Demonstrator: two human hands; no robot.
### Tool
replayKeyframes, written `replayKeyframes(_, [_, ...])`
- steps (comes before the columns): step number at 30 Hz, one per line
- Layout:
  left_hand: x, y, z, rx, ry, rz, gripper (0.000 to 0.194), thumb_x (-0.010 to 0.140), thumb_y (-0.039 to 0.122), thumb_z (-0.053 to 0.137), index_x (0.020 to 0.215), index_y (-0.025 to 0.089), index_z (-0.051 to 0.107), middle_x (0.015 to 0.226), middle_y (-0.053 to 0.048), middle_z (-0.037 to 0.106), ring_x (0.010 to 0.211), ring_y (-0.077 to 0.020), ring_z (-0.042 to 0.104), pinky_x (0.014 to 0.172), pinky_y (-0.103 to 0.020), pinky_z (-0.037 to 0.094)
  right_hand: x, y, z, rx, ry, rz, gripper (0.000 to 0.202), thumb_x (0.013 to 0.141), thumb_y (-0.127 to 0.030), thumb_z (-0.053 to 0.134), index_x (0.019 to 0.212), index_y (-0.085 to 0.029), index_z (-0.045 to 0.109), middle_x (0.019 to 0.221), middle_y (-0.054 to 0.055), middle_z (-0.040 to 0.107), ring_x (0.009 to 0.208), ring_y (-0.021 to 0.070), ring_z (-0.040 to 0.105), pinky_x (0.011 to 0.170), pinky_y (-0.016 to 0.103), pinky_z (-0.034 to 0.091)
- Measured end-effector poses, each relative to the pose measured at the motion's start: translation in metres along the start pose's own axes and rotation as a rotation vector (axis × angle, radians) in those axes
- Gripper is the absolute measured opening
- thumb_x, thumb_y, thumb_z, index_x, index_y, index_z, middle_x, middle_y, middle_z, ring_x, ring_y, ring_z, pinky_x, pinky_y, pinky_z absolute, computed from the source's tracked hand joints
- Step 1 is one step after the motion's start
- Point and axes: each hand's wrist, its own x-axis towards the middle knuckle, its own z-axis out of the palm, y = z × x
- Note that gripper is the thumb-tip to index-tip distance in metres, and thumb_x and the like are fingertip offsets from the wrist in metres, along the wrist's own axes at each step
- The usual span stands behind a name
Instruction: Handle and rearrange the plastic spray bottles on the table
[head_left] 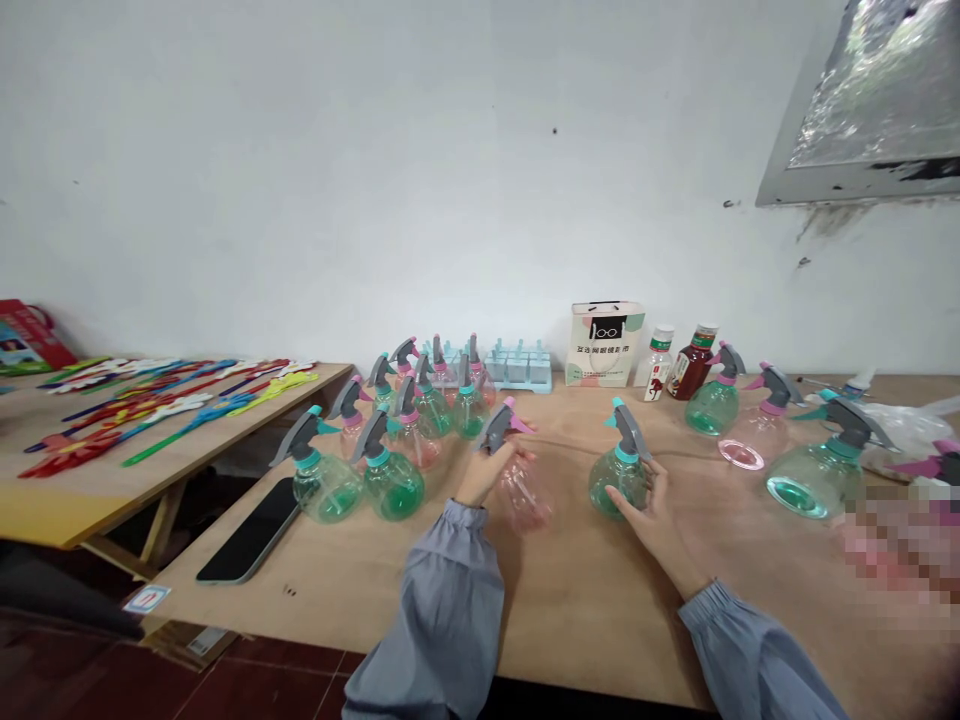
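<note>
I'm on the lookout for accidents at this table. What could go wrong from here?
The left hand holds a pink spray bottle near its spray head, so its trigger might get pressed by accident.

The phone lies close to the left edge of the table, beside a green spray bottle; a bump could push it off.
</note>
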Motion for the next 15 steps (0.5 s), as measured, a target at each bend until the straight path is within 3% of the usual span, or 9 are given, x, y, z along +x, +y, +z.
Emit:
replayKeyframes(3, [0.009,-0.005,-0.022,0.222,0.282,0.104,0.018,0.07,0.035,0.071,0.074,0.019,0.065,0.067,0.0,0.064,0.068,-0.0163,0.063,0.07,-0.028,0.05,0.0,0.0,-0.001,0.005,-0.002,-0.002,0.08,0.071,-0.058,0.078,0.133,-0.027,0.038,0.131,0.013,0.052,0.121,0.0316,0.056,0.103,0.056,0.048])
replayKeyframes(5, [0.014,-0.01,-0.034,0.327,0.389,0.142,0.018,0.071,0.035,0.071,0.073,0.018,0.064,0.064,0.002,0.061,0.063,-0.0136,0.059,0.065,-0.026,0.047,0.0,-0.001,0.0,0.002,-0.004,-0.005,0.079,0.071,-0.057,0.078,0.132,-0.027,0.039,0.131,0.014,0.053,0.121,0.0318,0.056,0.104,0.056,0.047])
replayKeyframes(9, [0.02,-0.019,-0.043,0.472,0.526,0.18,0.023,0.075,0.039,0.069,0.077,0.016,0.066,0.061,0.003,0.059,0.058,-0.0116,0.053,0.059,-0.024,0.043,0.001,-0.002,0.001,-0.001,0.005,-0.01,0.08,0.071,-0.059,0.077,0.132,-0.026,0.038,0.132,0.014,0.052,0.123,0.0322,0.054,0.105,0.058,0.045])
replayKeyframes(15, [0.038,-0.034,-0.045,0.502,0.669,0.29,0.04,0.078,0.042,0.069,0.111,0.02,0.063,0.092,-0.003,0.071,0.082,-0.0177,0.066,0.079,-0.029,0.051,0.001,0.0,0.001,0.027,-0.017,0.011,0.081,0.071,-0.058,0.077,0.132,-0.027,0.035,0.135,0.014,0.051,0.124,0.0318,0.055,0.105,0.057,0.046])
